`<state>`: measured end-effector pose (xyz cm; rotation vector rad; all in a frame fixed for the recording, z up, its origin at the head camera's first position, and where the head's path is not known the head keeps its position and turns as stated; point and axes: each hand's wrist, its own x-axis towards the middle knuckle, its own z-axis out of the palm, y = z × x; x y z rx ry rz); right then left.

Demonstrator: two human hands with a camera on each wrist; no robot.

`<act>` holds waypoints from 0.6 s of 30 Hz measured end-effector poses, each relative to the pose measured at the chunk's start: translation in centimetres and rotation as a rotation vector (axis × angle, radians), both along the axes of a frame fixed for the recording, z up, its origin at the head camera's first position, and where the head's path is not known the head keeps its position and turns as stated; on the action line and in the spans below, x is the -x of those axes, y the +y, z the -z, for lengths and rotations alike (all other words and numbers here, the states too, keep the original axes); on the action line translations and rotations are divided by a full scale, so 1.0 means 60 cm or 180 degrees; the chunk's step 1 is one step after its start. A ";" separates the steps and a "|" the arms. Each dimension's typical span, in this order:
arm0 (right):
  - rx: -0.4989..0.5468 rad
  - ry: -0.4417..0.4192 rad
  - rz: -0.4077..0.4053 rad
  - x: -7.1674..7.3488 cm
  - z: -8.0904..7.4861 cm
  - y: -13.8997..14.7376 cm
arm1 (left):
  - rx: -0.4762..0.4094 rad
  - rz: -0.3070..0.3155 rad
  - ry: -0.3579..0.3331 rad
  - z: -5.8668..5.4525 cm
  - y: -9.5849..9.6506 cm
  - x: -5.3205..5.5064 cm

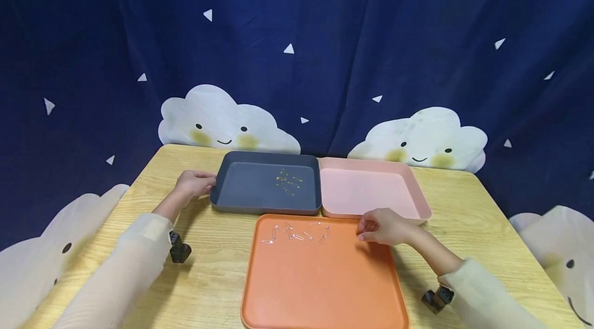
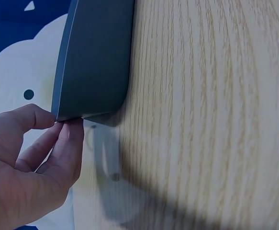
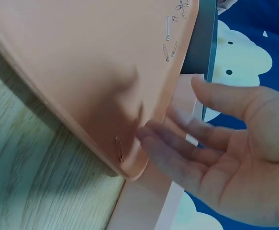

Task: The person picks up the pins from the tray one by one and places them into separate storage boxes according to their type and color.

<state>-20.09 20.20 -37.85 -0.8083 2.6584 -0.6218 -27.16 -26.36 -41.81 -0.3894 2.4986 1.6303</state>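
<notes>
Pale long sleeves [image 1: 116, 272] nearest, black wrist devices [image 1: 180, 252] by cuffs. Left hand [image 1: 194, 184] pinches left end of shallow dark grey rectangular tray [image 1: 246, 184] at rim. Right hand [image 1: 386, 226], fingers loosely bent, thumb apart, holding nothing visible, hovers over far right corner of flat orange rectangular tray [image 1: 320, 282]; slim metal safety pin [image 3: 119, 149] lies near fingertips. Silver-coloured safety pins [image 1: 298, 236] scattered along orange tray's far side. Small gold-coloured pins [image 1: 281, 179] in grey tray's right half. Pale pink rectangular tray [image 1: 366, 184] just beside it. Beyond light wooden table [image 1: 209, 272], navy curtain [image 1: 260, 9] with white clouds.

In the head view, a curtain [image 1: 325, 14] hangs at twelve o'clock, clouds [image 1: 218, 112] at three, four, eight and ten, a table [image 1: 213, 277] at seven.
</notes>
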 end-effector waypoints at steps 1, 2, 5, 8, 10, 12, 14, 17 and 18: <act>-0.0066 0.0067 0.0065 -0.003 0.000 0.003 | -0.0008 0.0009 0.0006 0.001 0.000 0.000; -0.0106 0.0101 0.0132 -0.006 -0.001 0.005 | -0.0014 0.0006 0.0012 0.001 0.000 0.000; -0.0191 0.0121 0.0312 -0.012 -0.002 0.010 | -0.0030 -0.0010 0.0029 0.000 0.000 -0.001; -0.0233 0.0058 0.0421 -0.014 0.001 0.013 | -0.0038 -0.0010 0.0018 -0.001 0.000 -0.001; -0.0250 0.0031 0.0436 -0.015 0.004 0.015 | -0.0054 -0.0008 -0.0001 -0.001 0.001 -0.001; -0.0240 0.0006 0.0427 -0.015 0.007 0.014 | -0.0037 -0.0006 -0.0016 -0.001 0.001 -0.001; -0.0198 0.0034 0.0356 -0.015 0.009 0.012 | -0.0042 -0.0004 -0.0009 -0.002 0.001 -0.002; -0.0115 0.0084 0.0223 -0.015 0.012 0.003 | -0.0037 -0.0005 0.0016 -0.002 0.001 -0.002; -0.0094 0.0109 0.0167 -0.015 0.013 -0.001 | -0.0036 -0.0003 0.0025 -0.002 0.002 -0.002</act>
